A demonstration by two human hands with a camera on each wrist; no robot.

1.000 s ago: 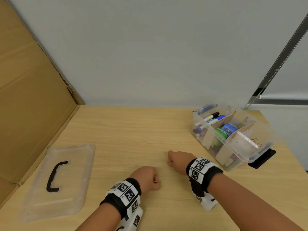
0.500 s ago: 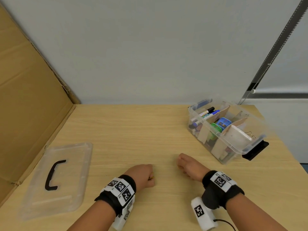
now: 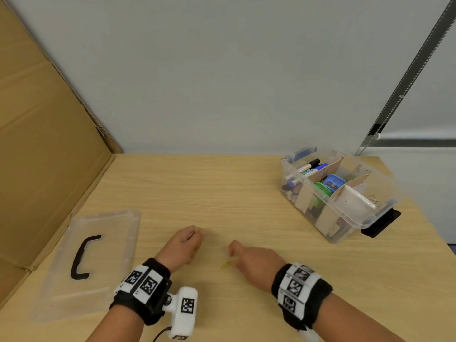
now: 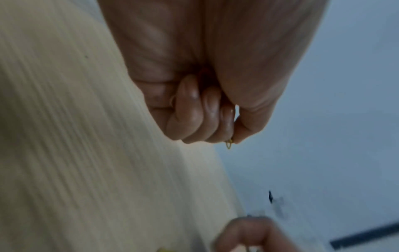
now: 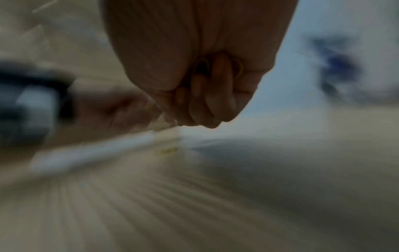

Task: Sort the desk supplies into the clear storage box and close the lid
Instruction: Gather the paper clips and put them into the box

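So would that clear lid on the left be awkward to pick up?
Probably not. The lid looks thin and light, so it may flex a little. It lies flat, unlikely to roll or tip, and its black handle offers a grip.

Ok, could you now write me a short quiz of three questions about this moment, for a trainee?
1. True or false: the lid is already closed on the clear storage box.
2. What does the left hand pinch at its fingertips? A) a marker cap B) a small yellow paper clip C) the lid's black handle
3. Fill in: the markers lie in the box compartment ___ from the person (nearest / farthest).

Key: 1 false, the lid lies flat on the table, apart from the box; 2 B; 3 farthest.
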